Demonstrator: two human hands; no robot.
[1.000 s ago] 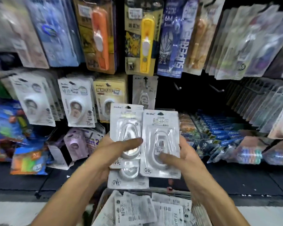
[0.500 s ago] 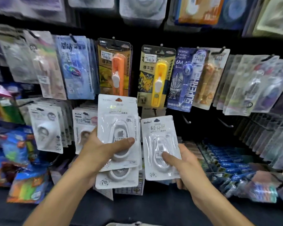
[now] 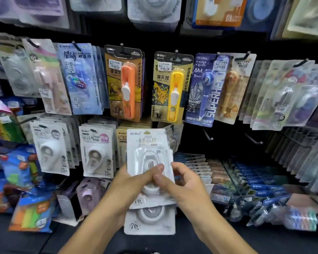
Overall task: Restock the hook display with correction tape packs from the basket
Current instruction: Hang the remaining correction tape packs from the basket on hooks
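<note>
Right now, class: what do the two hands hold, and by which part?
Both hands hold a stack of white correction tape packs. The left hand and right hand grip it at mid-height, thumbs pressed on the front pack's blister.

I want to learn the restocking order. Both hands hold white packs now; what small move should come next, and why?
Probably lift the top pack toward the bare hook up and to the right. Both the left hand and right hand grip the stack, and that hook holds nothing.
</note>
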